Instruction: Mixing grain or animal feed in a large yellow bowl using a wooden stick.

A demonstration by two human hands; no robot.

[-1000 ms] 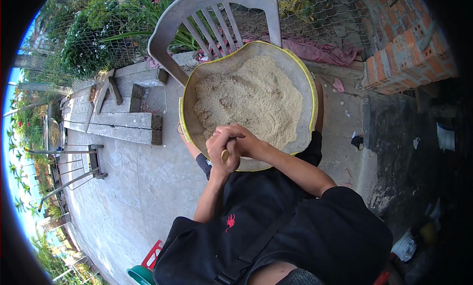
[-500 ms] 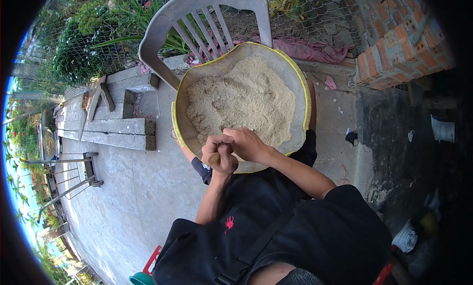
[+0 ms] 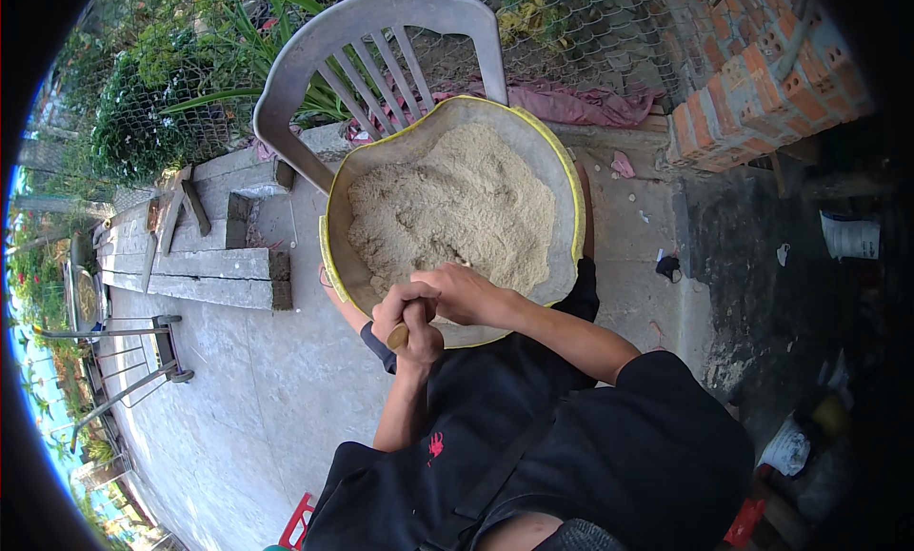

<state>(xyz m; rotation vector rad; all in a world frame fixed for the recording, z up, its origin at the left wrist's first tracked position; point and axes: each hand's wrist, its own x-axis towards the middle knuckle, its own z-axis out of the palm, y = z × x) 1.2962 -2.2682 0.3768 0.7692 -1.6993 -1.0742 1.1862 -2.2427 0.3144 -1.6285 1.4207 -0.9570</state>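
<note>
A large round basin with a yellow rim sits in front of me, filled with pale, crumbly meal. Both my hands meet at its near rim. My left hand is closed around a short wooden handle, whose rounded end sticks out below the fist. My right hand is clasped over the same handle just above, fingers wrapped toward the left hand. The lower part of the tool is hidden by my hands and the meal. My lap in dark clothing lies just below the basin.
A grey plastic chair stands behind the basin against a wire fence with plants. Concrete slabs and wood pieces lie left, a metal frame beyond them. A brick wall rises at right, with a pink cloth beside it.
My clasped hands have shifted a little along the near rim of the basin, still holding the handle. The basin and chair stay where they were.
</note>
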